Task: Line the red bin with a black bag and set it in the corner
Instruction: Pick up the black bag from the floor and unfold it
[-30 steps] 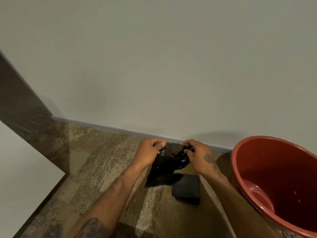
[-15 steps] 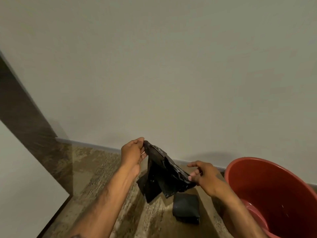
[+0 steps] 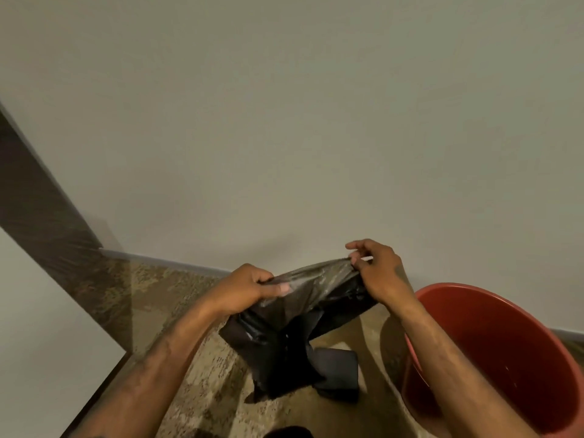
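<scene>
Hands grip the black bag (image 3: 303,314) above the floor (image 3: 189,311): left hand (image 3: 249,289) pinching its left edge, right hand (image 3: 379,273) its right. Red bin (image 3: 505,352) stands just right, against the wall (image 3: 284,121).

Head view, close, down toward wall (image 3: 284,121).

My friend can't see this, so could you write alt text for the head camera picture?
Two bare hands, left hand and right hand, stretch a black bag open above a speckled floor; an unlined red bin stands right, by the wall.
</scene>
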{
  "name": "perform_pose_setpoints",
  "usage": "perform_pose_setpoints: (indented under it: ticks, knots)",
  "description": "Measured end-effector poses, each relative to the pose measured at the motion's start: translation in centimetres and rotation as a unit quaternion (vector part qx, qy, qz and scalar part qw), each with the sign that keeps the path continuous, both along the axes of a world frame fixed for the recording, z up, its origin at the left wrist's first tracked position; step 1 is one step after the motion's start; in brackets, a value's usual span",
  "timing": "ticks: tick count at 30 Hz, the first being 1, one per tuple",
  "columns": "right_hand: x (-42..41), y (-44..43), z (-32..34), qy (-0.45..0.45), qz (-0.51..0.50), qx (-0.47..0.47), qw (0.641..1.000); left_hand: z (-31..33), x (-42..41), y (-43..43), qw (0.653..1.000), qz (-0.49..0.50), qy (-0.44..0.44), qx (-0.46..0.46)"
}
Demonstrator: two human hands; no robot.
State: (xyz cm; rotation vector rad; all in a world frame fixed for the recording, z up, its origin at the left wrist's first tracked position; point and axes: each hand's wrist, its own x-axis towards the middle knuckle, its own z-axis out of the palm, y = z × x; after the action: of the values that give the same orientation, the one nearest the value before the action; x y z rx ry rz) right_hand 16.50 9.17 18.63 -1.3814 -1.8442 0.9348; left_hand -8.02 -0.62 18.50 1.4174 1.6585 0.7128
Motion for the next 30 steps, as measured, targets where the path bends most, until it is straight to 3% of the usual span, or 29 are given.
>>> perform_pose_setpoints:
  ticks: [3, 7, 11, 15, 18, 22, 24, 27, 28, 30]
  knots:
    - [-0.5, -0.8, 1.3, 0.016, -0.060, 0.006, 0.998, 0.7, 1.1, -0.6, 0.983, 0.099, -0.150, 0.026]
    - [0.9, -6.0, 3.5, 0.140, -0.214, -0.047, 0.966, 0.0, 1.9, -0.5, 0.967, 0.183, -0.147, 0.099]
    - [0.4, -9.7, 2.8, 0.210, -0.119, -0.245, 0.939, -0.9, 2.7, -0.6, 0.954, 0.227, -0.094, 0.170]
    - [-0.4, -9.3, 1.2, 0.184, -0.050, -0.333, 0.924, -1.0, 3.4, -0.6, 0.951, 0.224, -0.061, 0.202]
    - [0.2, -7.7, 0.1, 0.142, -0.060, -0.318, 0.936, -0.8, 3.1, -0.7, 0.951, 0.232, -0.080, 0.189]
    - [2.7, -5.4, -1.0, 0.135, -0.155, -0.259, 0.944, -0.9, 0.9, -1.3, 0.937, 0.275, -0.163, 0.139]
    - [4.3, -4.8, -1.6, 0.232, -0.182, -0.298, 0.908, -0.9, 0.1, -2.2, 0.935, 0.294, -0.155, 0.122]
    - [5.6, -4.2, -2.9, 0.397, -0.214, -0.370, 0.812, -1.6, -1.3, -3.3, 0.951, 0.261, -0.136, 0.090]
    - [5.5, -3.9, -3.1, 0.417, -0.202, -0.379, 0.801, -1.9, -1.7, -3.5, 0.966, 0.227, -0.104, 0.064]
    - [4.7, -3.4, -3.3, 0.370, -0.144, -0.378, 0.836, -2.0, -2.2, -3.4, 0.984, 0.174, -0.036, 0.006]
